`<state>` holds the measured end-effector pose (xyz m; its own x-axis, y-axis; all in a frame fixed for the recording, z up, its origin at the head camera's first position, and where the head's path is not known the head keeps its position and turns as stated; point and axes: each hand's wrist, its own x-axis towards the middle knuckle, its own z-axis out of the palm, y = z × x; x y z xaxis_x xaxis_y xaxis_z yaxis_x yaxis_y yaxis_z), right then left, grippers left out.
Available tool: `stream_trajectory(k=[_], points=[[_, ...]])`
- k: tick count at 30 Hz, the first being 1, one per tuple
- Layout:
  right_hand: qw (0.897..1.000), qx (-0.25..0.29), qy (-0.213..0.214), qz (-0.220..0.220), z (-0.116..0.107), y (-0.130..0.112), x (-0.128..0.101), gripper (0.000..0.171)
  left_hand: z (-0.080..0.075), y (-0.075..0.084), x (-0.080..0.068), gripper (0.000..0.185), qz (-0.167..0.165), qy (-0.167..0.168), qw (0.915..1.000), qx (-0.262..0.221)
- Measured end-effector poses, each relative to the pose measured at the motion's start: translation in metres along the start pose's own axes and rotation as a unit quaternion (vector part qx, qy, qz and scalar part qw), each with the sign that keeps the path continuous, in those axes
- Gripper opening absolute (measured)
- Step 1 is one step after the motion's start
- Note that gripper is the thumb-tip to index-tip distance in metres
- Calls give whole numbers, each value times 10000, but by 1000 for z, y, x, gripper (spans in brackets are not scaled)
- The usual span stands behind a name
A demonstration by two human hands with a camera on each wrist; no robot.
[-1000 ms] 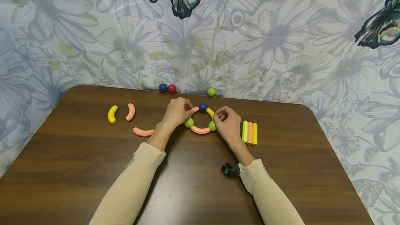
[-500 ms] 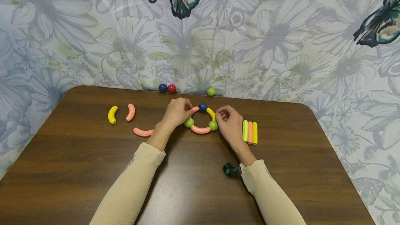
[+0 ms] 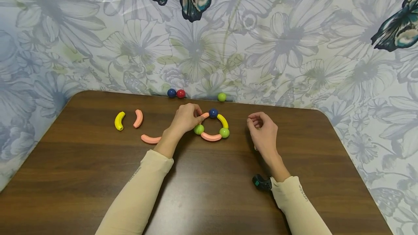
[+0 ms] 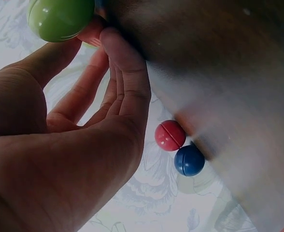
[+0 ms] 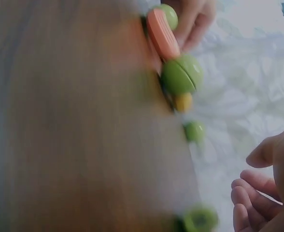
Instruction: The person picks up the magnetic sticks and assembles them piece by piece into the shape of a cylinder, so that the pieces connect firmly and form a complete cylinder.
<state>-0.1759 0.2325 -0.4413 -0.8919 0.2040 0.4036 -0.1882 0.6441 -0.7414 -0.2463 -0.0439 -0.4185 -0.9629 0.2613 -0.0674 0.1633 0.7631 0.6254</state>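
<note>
Nearest the camera, two cream sleeves reach forward over the dark wooden worktop (image 3: 81, 177), and a small black device (image 3: 261, 183) sits at the right wrist. The right hand (image 3: 262, 133) hovers just above the worktop, well apart from the toy ring, its fingers loosely curled over an empty palm, so its grip holds nothing. To its left lies the ring (image 3: 211, 126) of curved pieces and balls: a salmon curved piece (image 3: 210, 137) forms the near side, joined to a green ball (image 3: 198, 129) on the left and another green ball (image 3: 224, 132) on the right, from which a yellow curved piece (image 3: 223, 120) rises to a dark blue ball (image 3: 213, 112) at the far side. The left hand (image 3: 187, 118) rests at the ring's left side, its fingertips pinching the short salmon piece between the left green ball and the blue ball; in the left wrist view the fingers (image 4: 127, 72) close narrowly against that piece just beside the green ball. Left of this hand a loose salmon arc (image 3: 150, 139) lies on the worktop, and farther left a short salmon piece (image 3: 138, 118) and a yellow curved piece (image 3: 119, 120) lie near each other. At the far edge, against the flowered cloth (image 3: 294, 39), a blue ball (image 3: 171, 93) touches a red ball (image 3: 180, 93), with a lone green ball (image 3: 221, 97) to their right.
</note>
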Motion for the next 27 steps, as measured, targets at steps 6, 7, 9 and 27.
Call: stream_trajectory(k=[6, 7, 9, 27], points=[[9989, -460, 97, 66, -39, 18, -8, 13, 1, 0, 0, 17, 103, 1, 9999, 30], [9981, -593, 108, 106, -44, 21, -10, 13, 1, 0, 0, 17, 128, -11, 9999, 39], [9961, -854, 121, 210, -54, 28, -15, 14, 1, 0, 0, 17, 144, -35, 9999, 32], [9868, -1463, -186, 676, -79, 46, -26, 28, -1, -3, 0, 16, 271, -57, 9996, 25]])
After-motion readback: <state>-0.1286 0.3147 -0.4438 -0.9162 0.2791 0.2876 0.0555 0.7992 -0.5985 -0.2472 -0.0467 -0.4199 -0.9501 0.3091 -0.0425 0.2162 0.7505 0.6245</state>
